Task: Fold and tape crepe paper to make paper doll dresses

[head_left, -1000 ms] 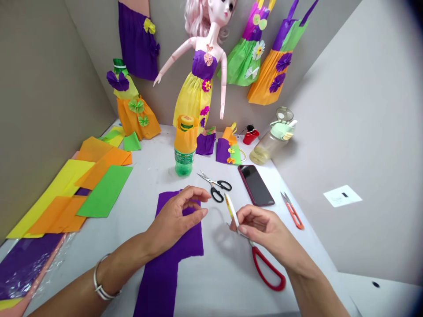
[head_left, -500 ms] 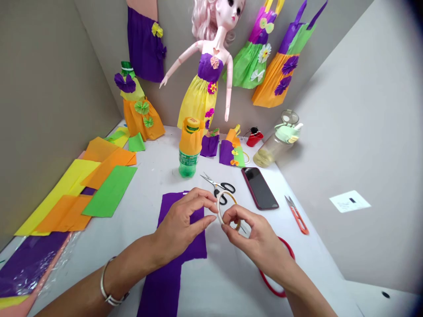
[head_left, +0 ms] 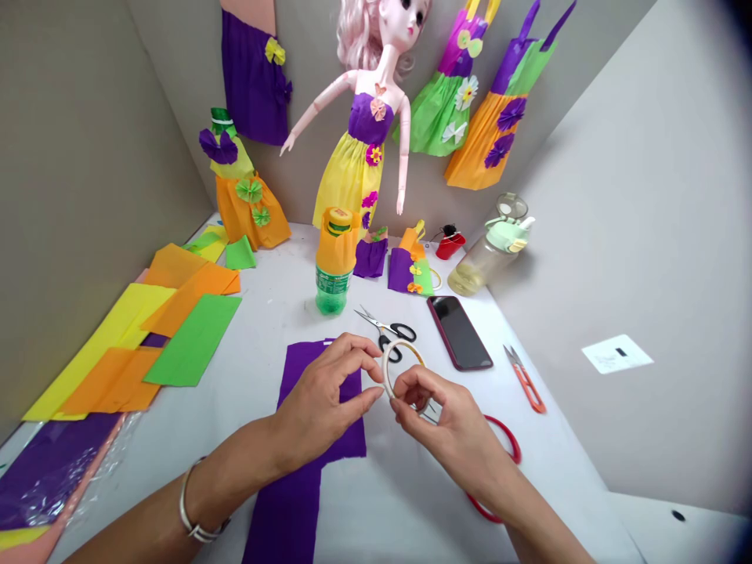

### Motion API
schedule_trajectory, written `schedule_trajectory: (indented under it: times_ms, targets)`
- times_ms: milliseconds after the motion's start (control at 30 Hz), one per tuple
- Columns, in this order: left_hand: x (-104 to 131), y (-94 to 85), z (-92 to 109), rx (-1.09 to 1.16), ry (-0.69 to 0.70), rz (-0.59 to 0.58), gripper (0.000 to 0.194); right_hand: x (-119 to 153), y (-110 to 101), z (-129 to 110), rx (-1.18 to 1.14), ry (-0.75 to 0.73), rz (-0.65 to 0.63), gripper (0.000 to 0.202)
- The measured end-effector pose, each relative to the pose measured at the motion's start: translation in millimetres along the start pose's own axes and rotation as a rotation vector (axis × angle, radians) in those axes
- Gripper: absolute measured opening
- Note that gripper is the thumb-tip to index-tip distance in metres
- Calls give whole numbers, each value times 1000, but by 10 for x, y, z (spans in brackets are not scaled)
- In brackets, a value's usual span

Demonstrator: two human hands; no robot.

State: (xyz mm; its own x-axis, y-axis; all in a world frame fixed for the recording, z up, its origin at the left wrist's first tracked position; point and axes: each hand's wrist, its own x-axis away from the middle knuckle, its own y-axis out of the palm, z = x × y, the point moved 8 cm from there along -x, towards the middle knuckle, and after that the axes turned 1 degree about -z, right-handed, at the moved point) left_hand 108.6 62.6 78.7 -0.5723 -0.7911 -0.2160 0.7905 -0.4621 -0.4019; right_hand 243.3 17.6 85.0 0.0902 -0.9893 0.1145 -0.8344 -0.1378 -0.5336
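My right hand (head_left: 450,415) pinches a narrow roll of tape (head_left: 386,370) upright between thumb and fingers. Facing it, my left hand (head_left: 326,392) has its thumb and fingers apart, the tips close to the roll's left edge; whether they touch it I cannot tell. Under my left hand lies purple fabric (head_left: 285,501), one wide piece and a strip running toward me. Black-handled scissors (head_left: 403,332) lie spread just behind the roll. Red scissor-like handles (head_left: 508,439) show partly from beneath my right forearm.
A bottle dressed in orange (head_left: 334,274) and a dressed doll (head_left: 370,117) stand behind. Coloured sheets (head_left: 193,345) are spread at left. At right are a phone (head_left: 459,333), orange thread snips (head_left: 526,380) and a water bottle (head_left: 485,258). Small dresses hang on the wall.
The view has shifted slightly. My right wrist has turned a little, and its forearm covers more of the red handles. The roll stays in my right hand.
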Motion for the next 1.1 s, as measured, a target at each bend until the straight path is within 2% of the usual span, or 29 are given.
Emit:
schedule_trajectory:
  times_ms: [167,333,433,500,600,667,700,767,833,967,1033,1100]
  targets:
    - [15,34,24,4,5,-39,9,7,15,71,-31,37,-22,8]
    - [15,54,52,-7,2,-97,12,75,62,151,-86,134,-115,8]
    - [10,118,-16,68,-66,-186,12,101,64,160,-115,160,-210,10]
    - [18,173,-75,133,-127,-248,11,54,7,157,-100,126,-246,13]
    - [31,218,-121,151,-177,-295,10,-161,-212,207,54,21,-118,18]
    - [39,233,-139,136,-209,-309,9,-349,-351,272,283,-46,39,14]
    - [43,241,-150,137,-232,-315,8,-444,-362,312,421,-65,78,14]
    - [49,261,-164,166,-269,-328,6,-632,-256,407,701,-79,40,28]
    - [53,284,-174,231,-299,-343,5,-782,-132,478,853,-68,-17,33]
    - [63,330,-222,409,-371,-381,6,-921,-65,462,874,-48,-36,40]
    - [46,324,-239,489,-366,-371,9,-911,-122,443,856,-48,-34,46]
    - [23,303,-257,570,-346,-340,12,-857,-236,440,720,-45,-11,49]
